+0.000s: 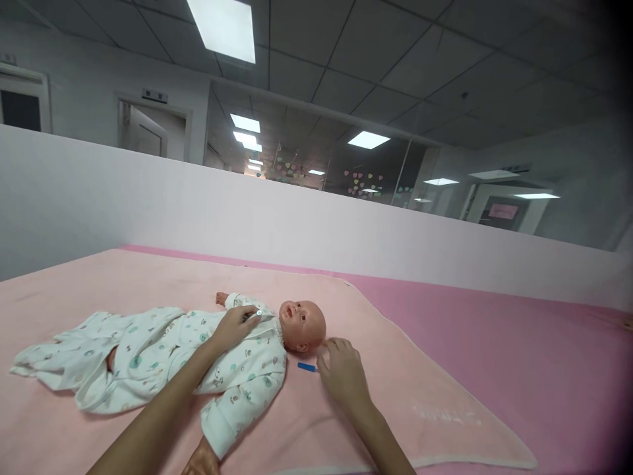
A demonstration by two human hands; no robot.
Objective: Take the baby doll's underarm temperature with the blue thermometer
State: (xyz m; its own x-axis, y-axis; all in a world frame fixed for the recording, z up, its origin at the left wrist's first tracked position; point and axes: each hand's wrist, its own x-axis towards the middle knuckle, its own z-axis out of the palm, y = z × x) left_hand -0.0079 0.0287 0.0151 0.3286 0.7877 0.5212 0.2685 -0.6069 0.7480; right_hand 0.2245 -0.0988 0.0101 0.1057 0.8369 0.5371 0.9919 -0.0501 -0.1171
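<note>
A baby doll [302, 324] in a white printed outfit [168, 343] lies on its back on a pink blanket [386, 396], head to the right. On the doll's chest, near the collar, rests my left hand [236, 328], its fingers bent together. At its fingertips shows a small round pale thing [259, 313]; whether it is held or part of the outfit is unclear. Beside the doll's head my right hand [343, 371] has curved, slightly parted fingers close to the head. A short blue stick-like object [307, 367] lies by the right thumb, its right end hidden by that hand.
A pink mat [475, 336] extends beyond the blanket on the right. Behind it rises a low white wall [277, 224] with glass panels [321, 145] above. Doors, including an ajar one [146, 132], stand farther back.
</note>
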